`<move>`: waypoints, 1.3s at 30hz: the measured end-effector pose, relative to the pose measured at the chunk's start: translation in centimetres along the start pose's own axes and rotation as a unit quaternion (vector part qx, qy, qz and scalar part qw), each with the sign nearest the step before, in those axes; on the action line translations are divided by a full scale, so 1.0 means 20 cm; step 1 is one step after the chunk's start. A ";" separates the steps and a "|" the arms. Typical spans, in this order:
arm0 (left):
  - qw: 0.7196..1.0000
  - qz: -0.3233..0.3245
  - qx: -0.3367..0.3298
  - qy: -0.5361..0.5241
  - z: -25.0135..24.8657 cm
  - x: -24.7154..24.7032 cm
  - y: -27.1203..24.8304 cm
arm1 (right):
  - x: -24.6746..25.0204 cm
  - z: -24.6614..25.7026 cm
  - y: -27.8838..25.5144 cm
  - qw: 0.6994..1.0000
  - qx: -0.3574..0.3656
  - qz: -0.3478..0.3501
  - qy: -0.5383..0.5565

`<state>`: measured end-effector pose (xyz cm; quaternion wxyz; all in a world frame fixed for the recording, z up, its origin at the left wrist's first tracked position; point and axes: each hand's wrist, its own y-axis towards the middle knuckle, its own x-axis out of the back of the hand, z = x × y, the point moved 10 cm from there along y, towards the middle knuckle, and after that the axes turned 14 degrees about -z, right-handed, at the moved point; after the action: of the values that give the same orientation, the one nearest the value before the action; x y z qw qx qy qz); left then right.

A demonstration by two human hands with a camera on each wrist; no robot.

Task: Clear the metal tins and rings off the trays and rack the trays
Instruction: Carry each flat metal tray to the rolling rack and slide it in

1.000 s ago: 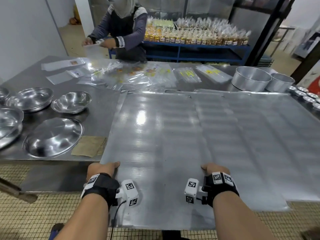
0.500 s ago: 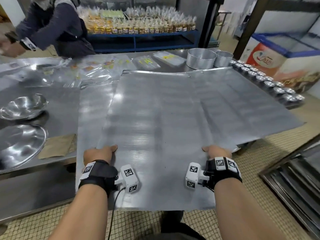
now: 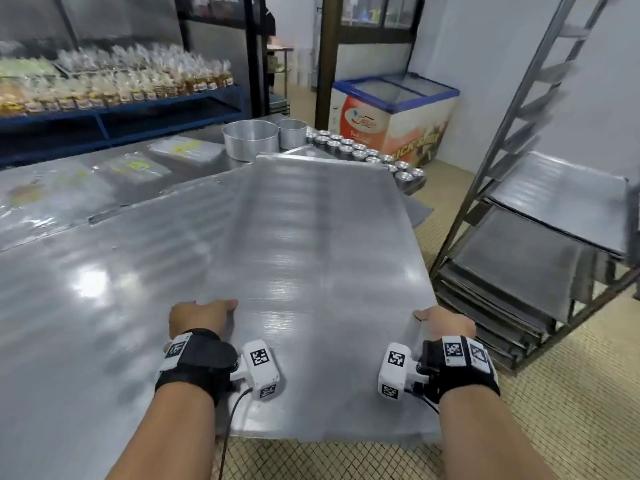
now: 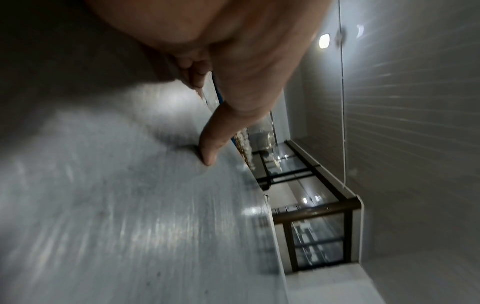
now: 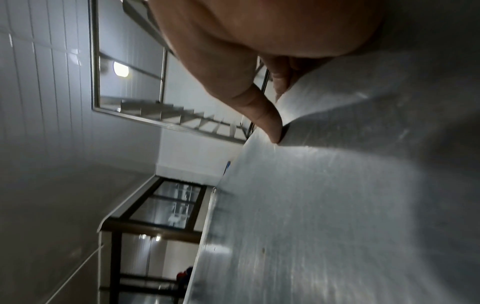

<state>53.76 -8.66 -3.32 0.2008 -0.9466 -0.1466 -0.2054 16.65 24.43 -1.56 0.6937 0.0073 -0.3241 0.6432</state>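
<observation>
I hold a large flat metal tray [image 3: 311,237] level in front of me by its two side edges near the front corners. My left hand [image 3: 202,315] grips the left edge, thumb [image 4: 207,152] on top of the tray [image 4: 130,205] and fingers curled under. My right hand [image 3: 446,320] grips the right edge the same way, its thumb [image 5: 270,127] pressing on the tray [image 5: 337,205]. A second tray [image 3: 86,271] lies on the table to the left. Several small tins [image 3: 346,147] and two large round tins [image 3: 251,138] stand at the table's far end.
A metal rack [image 3: 485,209] stands on the tiled floor to the right, with trays [image 3: 519,258] on its lower rails. Behind the table are a chest freezer [image 3: 394,112] and a blue shelf [image 3: 114,116] of bagged goods. Plastic bags [image 3: 131,168] lie on the table.
The tray and my view have swung to the right, off the table and toward the rack. Both hands keep the same grip on its edges.
</observation>
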 end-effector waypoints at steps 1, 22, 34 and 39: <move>1.000 0.016 -0.008 0.004 -0.04 -0.09 -0.07 | 0.07 -0.01 0.06 1.000 -0.003 -0.001 0.012; 0.946 0.292 -0.118 0.075 -0.42 -1.47 -1.41 | 1.30 -0.31 0.73 0.911 -0.172 -0.203 0.315; 0.926 0.314 -0.166 0.128 -0.58 -1.99 -1.66 | 1.47 -0.20 1.05 0.909 -0.204 -0.276 0.238; 0.917 0.330 -0.170 0.146 -0.68 -2.26 -1.70 | 1.43 -0.06 1.28 0.912 -0.201 -0.290 0.208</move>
<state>-2.47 6.41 -1.41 0.1125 -0.9208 0.2416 -0.2849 -6.83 54.76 0.32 0.8880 -0.1725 -0.2790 0.3222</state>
